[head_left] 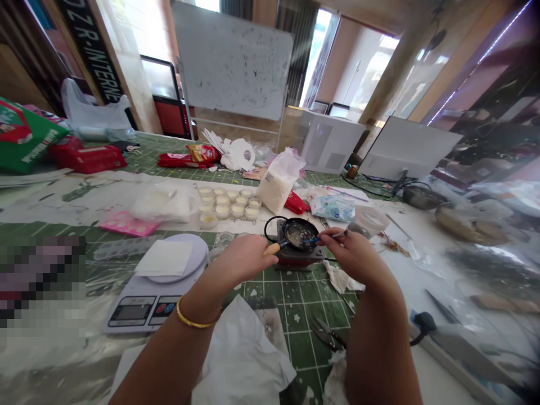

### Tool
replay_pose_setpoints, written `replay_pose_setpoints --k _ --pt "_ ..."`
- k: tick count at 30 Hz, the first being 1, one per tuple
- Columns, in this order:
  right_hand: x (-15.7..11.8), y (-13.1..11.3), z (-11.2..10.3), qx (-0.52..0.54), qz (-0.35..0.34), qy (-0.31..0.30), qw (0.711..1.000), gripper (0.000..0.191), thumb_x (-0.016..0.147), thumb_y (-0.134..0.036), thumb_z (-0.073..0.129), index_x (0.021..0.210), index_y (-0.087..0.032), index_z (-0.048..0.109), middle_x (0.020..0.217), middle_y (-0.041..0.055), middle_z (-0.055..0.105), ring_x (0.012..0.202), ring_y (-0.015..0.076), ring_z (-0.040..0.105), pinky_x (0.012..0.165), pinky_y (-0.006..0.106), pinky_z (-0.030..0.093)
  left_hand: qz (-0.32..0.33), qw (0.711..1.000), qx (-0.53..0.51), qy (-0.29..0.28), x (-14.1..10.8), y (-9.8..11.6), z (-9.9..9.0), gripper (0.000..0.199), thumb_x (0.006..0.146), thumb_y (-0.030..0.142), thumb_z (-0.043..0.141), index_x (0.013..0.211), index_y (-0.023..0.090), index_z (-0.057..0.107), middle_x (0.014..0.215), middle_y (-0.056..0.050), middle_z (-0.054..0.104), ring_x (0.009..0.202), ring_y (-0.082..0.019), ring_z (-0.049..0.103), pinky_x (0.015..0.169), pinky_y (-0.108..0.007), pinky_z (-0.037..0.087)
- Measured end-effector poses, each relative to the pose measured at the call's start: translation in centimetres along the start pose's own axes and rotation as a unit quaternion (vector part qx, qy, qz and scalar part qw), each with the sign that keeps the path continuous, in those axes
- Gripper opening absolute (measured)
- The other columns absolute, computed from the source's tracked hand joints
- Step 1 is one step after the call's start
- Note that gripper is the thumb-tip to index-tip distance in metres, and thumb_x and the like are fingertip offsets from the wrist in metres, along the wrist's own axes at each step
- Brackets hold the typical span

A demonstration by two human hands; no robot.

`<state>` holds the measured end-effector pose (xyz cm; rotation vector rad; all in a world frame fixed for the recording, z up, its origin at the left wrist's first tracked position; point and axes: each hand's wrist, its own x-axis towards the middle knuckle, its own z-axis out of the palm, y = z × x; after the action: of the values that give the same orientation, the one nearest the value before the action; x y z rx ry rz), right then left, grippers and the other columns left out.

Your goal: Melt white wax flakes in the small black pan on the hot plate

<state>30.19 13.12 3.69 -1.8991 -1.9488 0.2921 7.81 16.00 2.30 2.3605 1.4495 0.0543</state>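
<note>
My left hand (pixel 248 256) is closed around the wooden handle of a small black frying pan (pixel 310 223). The pan rests on a small electric hot plate (pixel 291 260), and pale, partly clear stuff lies in it. In my right hand (pixel 346 244), pinched between thumb and fingers, is a thin blue stirring stick (pixel 313 240) whose tip reaches into the pan. What kind of tool it is, I cannot make out. A crumpled tissue (pixel 341 277) lies just below my right hand. Behind the pan stands a clear bag of white pellets (pixel 276 188).
Several small cups of pale wax-like stuff (pixel 223 211) stand beyond my left hand. A kitchen scale (pixel 169 287) with white paper (pixel 164 257) sits at left. Scissors (pixel 324 332) and a white cloth (pixel 242 354) lie in front. A power strip (pixel 455 360) is at right.
</note>
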Motion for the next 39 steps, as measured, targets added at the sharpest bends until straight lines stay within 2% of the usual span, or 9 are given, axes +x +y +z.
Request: replay_pose_setpoints --k 8,14,17,20,25,29,31,35,39 --pt "1.8 0.9 1.5 -0.008 0.043 0.091 0.995 0.028 0.083 -0.034 0.041 0.093 -0.021 0.065 0.089 0.0069 0.068 0.088 0.0243 0.06 0.074 0.033 0.041 -0.002 1.0 0.003 -0.008 0.1 0.1 0.1 0.036 0.075 0.049 0.041 0.072 0.019 0.059 0.072 -0.006 0.063 0.061 -0.019 0.055 0.049 -0.026 0.028" --pt "1.2 1.0 1.4 0.14 -0.015 -0.034 0.989 0.028 0.082 -0.041 0.044 0.091 -0.023 0.065 0.085 0.002 0.069 0.08 0.0185 0.061 0.072 0.028 0.044 -0.005 1.0 0.006 0.0 0.1 0.0 0.1 0.035 0.075 0.049 0.042 0.071 0.019 0.058 0.071 -0.006 0.063 0.06 -0.018 0.054 0.048 -0.026 0.027" --pt "1.3 1.7 0.8 0.068 0.009 0.028 0.997 0.03 0.083 -0.038 0.043 0.078 -0.021 0.067 0.092 0.0044 0.068 0.084 0.0205 0.06 0.076 0.031 0.042 -0.006 1.0 0.004 -0.002 0.0 0.0 0.0 0.034 0.075 0.049 0.042 0.071 0.019 0.058 0.073 -0.006 0.063 0.061 -0.018 0.055 0.049 -0.026 0.028" --pt "1.6 1.8 1.1 0.024 0.04 0.092 0.995 0.027 0.082 -0.034 0.044 0.084 -0.02 0.067 0.085 0.0064 0.068 0.083 0.0225 0.06 0.076 0.033 0.041 -0.002 1.0 0.004 -0.006 0.0 0.1 0.1 0.035 0.075 0.049 0.042 0.071 0.019 0.059 0.072 -0.006 0.063 0.061 -0.018 0.055 0.049 -0.026 0.028" --pt "1.2 1.0 1.2 0.151 -0.022 -0.038 0.988 0.029 0.081 -0.04 0.047 0.092 -0.021 0.066 0.075 0.002 0.068 0.072 0.018 0.061 0.067 0.029 0.045 -0.009 1.0 0.004 -0.011 0.0 0.1 0.1 0.036 0.075 0.049 0.042 0.076 0.019 0.06 0.073 -0.007 0.063 0.063 -0.019 0.056 0.051 -0.027 0.031" --pt "1.2 2.2 0.1 0.161 0.02 0.056 0.985 0.032 0.078 -0.043 0.051 0.071 -0.018 0.07 0.083 0.0054 0.069 0.08 0.0197 0.061 0.077 0.031 0.044 -0.003 1.0 0.007 -0.009 0.1 0.1 0.1 0.036 0.076 0.049 0.042 0.075 0.018 0.061 0.074 -0.007 0.063 0.064 -0.02 0.056 0.052 -0.027 0.032" --pt "1.7 3.2 0.1 0.227 0.067 0.094 0.967 0.031 0.077 -0.043 0.053 0.073 -0.016 0.069 0.076 0.0067 0.069 0.077 0.0194 0.062 0.077 0.031 0.045 0.003 1.0 0.009 -0.005 0.2 0.2 0.1 0.036 0.077 0.048 0.04 0.073 0.018 0.06 0.072 -0.007 0.063 0.062 -0.02 0.055 0.051 -0.027 0.031" --pt "3.0 5.0 1.3 0.403 0.131 0.081 0.902 0.026 0.073 -0.039 0.06 0.074 -0.014 0.065 0.064 0.0063 0.068 0.064 0.0152 0.063 0.065 0.026 0.05 0.011 1.0 0.015 0.004 0.0 0.3 0.2 0.038 0.08 0.046 0.035 0.068 0.018 0.059 0.071 -0.007 0.062 0.06 -0.019 0.054 0.05 -0.027 0.03" --pt "3.7 7.0 1.5 0.423 0.196 0.11 0.878 0.02 0.07 -0.034 0.065 0.067 -0.014 0.062 0.056 0.005 0.065 0.052 0.0124 0.06 0.053 0.022 0.049 0.011 1.0 0.016 0.007 -0.1 0.4 0.1 0.042 0.082 0.046 0.031 0.068 0.018 0.059 0.07 -0.008 0.063 0.059 -0.02 0.055 0.05 -0.027 0.03"
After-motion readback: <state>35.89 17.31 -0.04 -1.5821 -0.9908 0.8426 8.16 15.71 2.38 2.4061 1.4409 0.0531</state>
